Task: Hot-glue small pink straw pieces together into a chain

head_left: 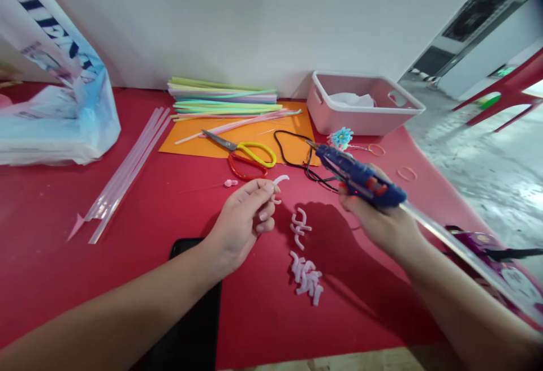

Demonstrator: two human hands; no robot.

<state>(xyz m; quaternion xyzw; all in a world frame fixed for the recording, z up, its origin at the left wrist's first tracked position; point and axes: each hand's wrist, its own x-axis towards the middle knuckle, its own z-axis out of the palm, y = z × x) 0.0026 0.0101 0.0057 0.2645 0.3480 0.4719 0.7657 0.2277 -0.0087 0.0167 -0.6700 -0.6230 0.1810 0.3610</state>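
My left hand (248, 212) is closed in a pinch on a short curved white straw piece (280, 179), held just above the red table (178, 207). My right hand (382, 218) grips a blue hot glue gun (360, 177) whose nozzle points left towards that piece; a clear glue stick (462, 249) juts out of its back. Below and between the hands lie several more curved pale pink straw pieces (305, 277), in two loose groups. A tiny pink piece (231, 182) lies left of the fingers.
Scissors (246, 156) with yellow and red handles lie on an orange sheet (186, 136) beside coloured straws (224, 96). Clear glue sticks (127, 170) lie at left, a plastic bag (55, 111) far left. A white basket (365, 105), a blue flower (341, 137), rubber bands (406, 174) and a black phone (190, 326) surround me.
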